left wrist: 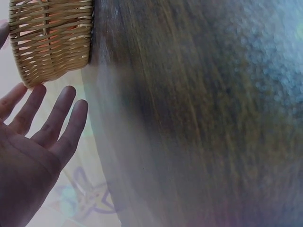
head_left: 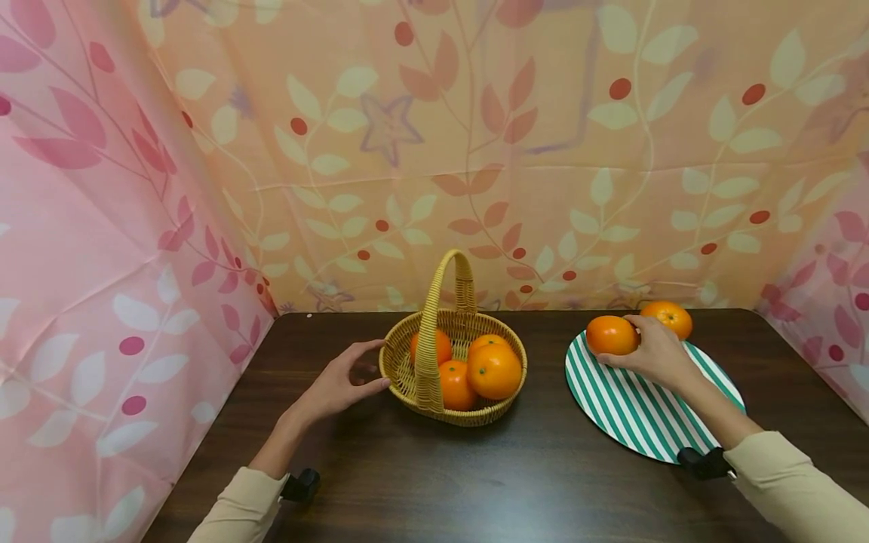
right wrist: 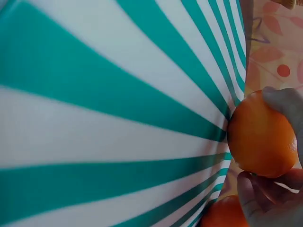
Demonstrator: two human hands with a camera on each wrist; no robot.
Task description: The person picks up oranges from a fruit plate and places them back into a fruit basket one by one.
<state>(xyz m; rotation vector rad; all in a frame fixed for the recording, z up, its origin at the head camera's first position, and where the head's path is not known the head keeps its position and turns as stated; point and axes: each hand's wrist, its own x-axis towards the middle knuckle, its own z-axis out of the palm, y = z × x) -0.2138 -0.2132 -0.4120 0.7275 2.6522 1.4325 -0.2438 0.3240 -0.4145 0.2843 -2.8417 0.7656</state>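
Note:
My right hand [head_left: 655, 353] grips an orange [head_left: 612, 335] between thumb and fingers at the far left part of a green-and-white striped round placemat [head_left: 652, 422]. In the right wrist view the held orange [right wrist: 262, 135] sits against the striped surface. A second orange [head_left: 668, 320] lies behind that hand at the mat's back edge. My left hand [head_left: 342, 381] is at the left side of a yellow wicker basket [head_left: 453, 418], fingers spread and loosely bent. Its fingertips touch the basket wall [left wrist: 52, 42] in the left wrist view. Several oranges [head_left: 494, 371] lie inside the basket, partly behind its handle.
Both the basket and the mat stand on a dark brown wooden table [head_left: 475, 483]. A flowered curtain [head_left: 475, 151] hangs along the table's back edge, with pink curtain [head_left: 122, 302] at the left side. The basket's tall handle [head_left: 429, 332] arches over its middle.

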